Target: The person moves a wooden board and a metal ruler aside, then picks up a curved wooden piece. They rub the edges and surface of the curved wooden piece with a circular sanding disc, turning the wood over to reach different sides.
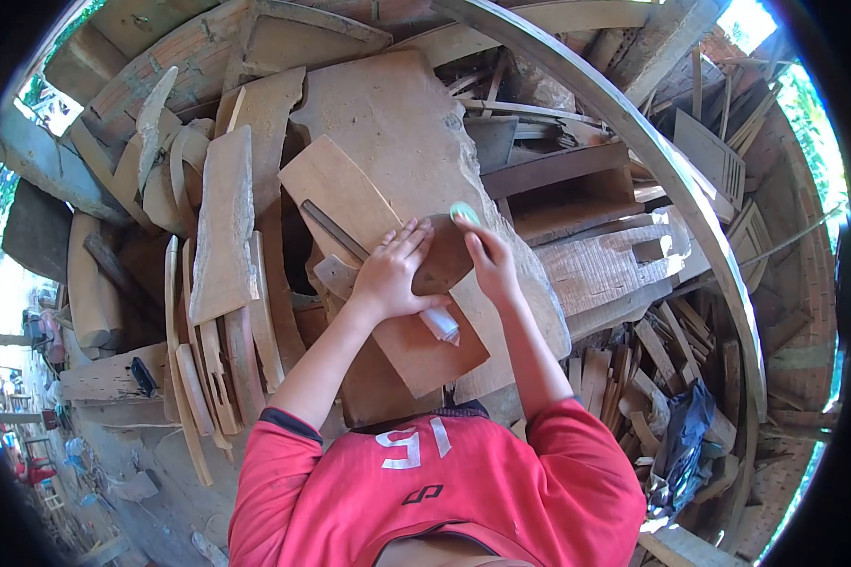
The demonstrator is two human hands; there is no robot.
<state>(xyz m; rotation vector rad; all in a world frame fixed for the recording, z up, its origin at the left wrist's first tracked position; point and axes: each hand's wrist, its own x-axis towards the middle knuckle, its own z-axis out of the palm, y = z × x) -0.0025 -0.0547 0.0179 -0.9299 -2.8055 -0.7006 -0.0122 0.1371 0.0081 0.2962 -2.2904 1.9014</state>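
Observation:
My left hand lies with its fingers stretched out on a dark brown piece of wood, its thumb spread to the right. My right hand is bent at the piece's right edge, its fingertips on a small green, rounded thing whose kind I cannot make out. Just below the left thumb lies a whitish, translucent tube-like thing. A light wooden board runs under the work, with a dark narrow bar lying across it, up and left of my left hand.
A large, rough-edged wooden slab supports the work. Several upright planks lean at the left. On the right are a hollow wooden box frame, scrap sticks and a dark plastic bag. A long curved strip arches overhead.

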